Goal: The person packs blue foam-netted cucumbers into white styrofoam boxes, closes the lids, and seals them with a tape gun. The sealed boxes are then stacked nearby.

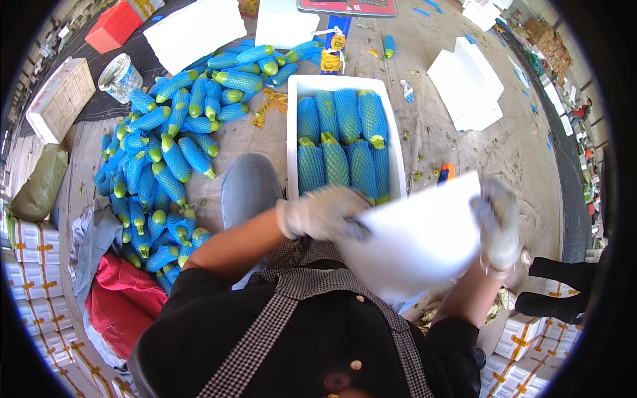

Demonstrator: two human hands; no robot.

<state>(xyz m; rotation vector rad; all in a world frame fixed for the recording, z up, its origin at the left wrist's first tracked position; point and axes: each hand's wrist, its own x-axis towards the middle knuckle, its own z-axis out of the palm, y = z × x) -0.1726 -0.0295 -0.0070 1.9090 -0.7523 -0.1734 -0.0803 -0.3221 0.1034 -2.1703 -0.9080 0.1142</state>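
Observation:
My left hand [331, 214], in a pale work glove with grey fingertips, grips the left edge of a white sheet or flat panel [415, 234]; the motion blurs it, and its material is unclear. The opposite edge is in my gloved right hand [497, 226]. Just ahead of me stands a white foam box [394, 112], open at the top. Inside lie two rows of green zucchini in blue foam netting [336, 159]. Its near end is hidden behind the left hand and the sheet. A big heap of netted zucchini [174, 156] spreads on the floor to the left.
A scale [348, 7] on a blue post stands behind the box. White foam pieces [465, 84] lie at right, and an orange-and-black tool [447, 171] near the box. At left are a bucket [121, 74] and a red cloth [124, 293]. Another person's legs [557, 278] show at right.

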